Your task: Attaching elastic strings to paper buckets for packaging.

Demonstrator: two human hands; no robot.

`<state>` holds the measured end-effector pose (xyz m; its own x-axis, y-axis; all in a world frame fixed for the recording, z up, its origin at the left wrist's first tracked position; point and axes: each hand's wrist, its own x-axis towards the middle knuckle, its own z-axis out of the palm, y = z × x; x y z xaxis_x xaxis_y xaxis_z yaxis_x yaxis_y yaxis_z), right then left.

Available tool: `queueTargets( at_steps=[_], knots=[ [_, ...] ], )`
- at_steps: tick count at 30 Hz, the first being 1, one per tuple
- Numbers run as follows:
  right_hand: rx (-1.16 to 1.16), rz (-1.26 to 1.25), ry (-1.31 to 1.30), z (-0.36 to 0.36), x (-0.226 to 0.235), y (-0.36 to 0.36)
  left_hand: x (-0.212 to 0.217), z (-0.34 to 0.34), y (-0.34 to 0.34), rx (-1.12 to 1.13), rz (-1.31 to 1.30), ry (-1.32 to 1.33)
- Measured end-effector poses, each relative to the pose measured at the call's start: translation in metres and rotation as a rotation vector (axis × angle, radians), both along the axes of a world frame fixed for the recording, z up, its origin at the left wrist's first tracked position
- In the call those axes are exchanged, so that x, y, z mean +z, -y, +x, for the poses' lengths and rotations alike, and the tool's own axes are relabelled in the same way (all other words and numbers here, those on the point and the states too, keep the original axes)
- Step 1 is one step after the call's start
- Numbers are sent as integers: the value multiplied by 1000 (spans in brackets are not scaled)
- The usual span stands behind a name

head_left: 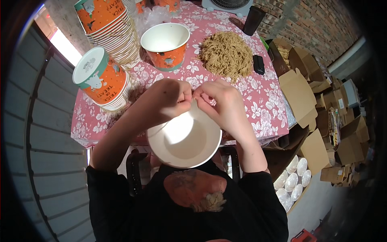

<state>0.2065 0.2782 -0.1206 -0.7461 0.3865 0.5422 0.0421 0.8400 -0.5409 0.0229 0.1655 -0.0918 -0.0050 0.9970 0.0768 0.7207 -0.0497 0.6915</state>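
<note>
A round paper bucket [185,149], white inside, sits tilted in front of my body with its opening toward me. At its far rim my left hand [177,97] and my right hand [217,101] meet, fingertips pinched close together. Whatever small thing they pinch is hidden by the fingers. Beyond them, a second bucket [166,57], orange with a green band, stands upright on the table. A loose pile of tan cords [226,54] lies to its right.
Nested orange buckets [117,44] rise in a tall stack at the left, beside a shorter upside-down stack [102,80]. A black cup [254,21], a small black case [258,64] and a fan [229,3] are on the flowered tablecloth [262,109]. Cardboard boxes [298,94] crowd the right.
</note>
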Motion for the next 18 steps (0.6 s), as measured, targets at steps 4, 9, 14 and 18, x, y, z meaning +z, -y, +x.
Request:
queueTargets(
  at_steps=[4, 9, 14, 18],
  knots=[
    [-12, 68, 18, -7, 4, 2, 1, -2, 7, 95, -19, 5],
    [-5, -288, 55, 3, 8, 25, 4, 6, 20, 161, -60, 83],
    [-36, -294, 2, 1, -6, 28, -9, 9, 29, 170, 50, 85],
    [-86, -506, -75, -3, -6, 35, -4, 11, 31, 194, 69, 37]
  ],
)
